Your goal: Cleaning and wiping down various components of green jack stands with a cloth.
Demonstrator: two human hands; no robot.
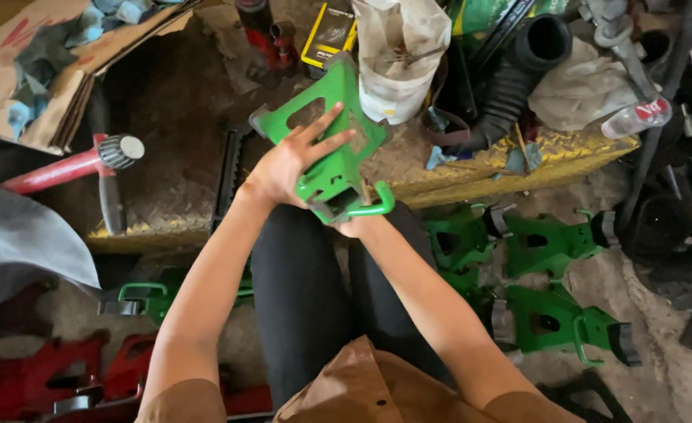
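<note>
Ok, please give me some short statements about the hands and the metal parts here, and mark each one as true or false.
1. The left hand lies with spread fingers on a green metal stand. True.
2. The right hand is mostly hidden under the green metal stand. True.
3. The held stand is red. False: it is green; red stands lie on the floor at lower left.
4. More green stands lie on the floor at the right. True.
5. The red-handled hammer is in the left hand. False: it lies on the metal plate, apart from both hands.
</note>
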